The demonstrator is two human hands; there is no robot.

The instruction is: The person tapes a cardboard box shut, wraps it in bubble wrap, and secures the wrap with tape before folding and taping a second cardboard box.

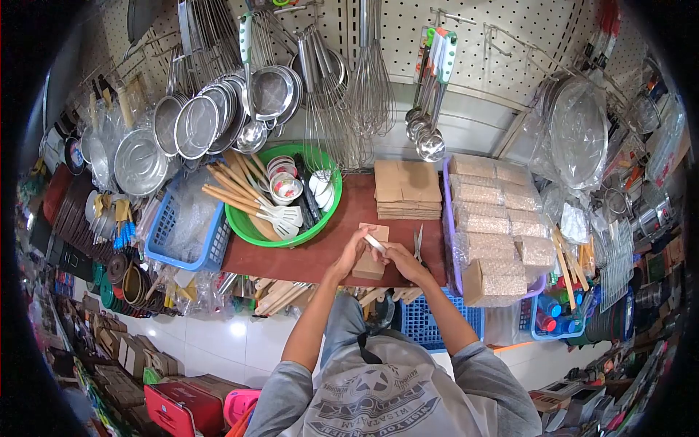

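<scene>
While a box (369, 268) lies below, left hand (352, 253) and right hand (405, 261) grip a white piece (375, 243). Handling stage; next move wants steadiness.

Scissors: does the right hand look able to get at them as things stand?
Probably yes: the scissors lie uncovered close beside the right hand, though it seems busy with the white item and would likely need to free itself.

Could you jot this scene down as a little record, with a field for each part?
Left hand: fingers around small white item
Right hand: at the item's near end
Beneath hands: brown box
Right of box: scissors
Left: green basin of utensils and bowls
Behind: stacked cardboard
Far right: purple crate, bubble-wrapped packages
Hanging: strainers, whisks, ladles
</scene>
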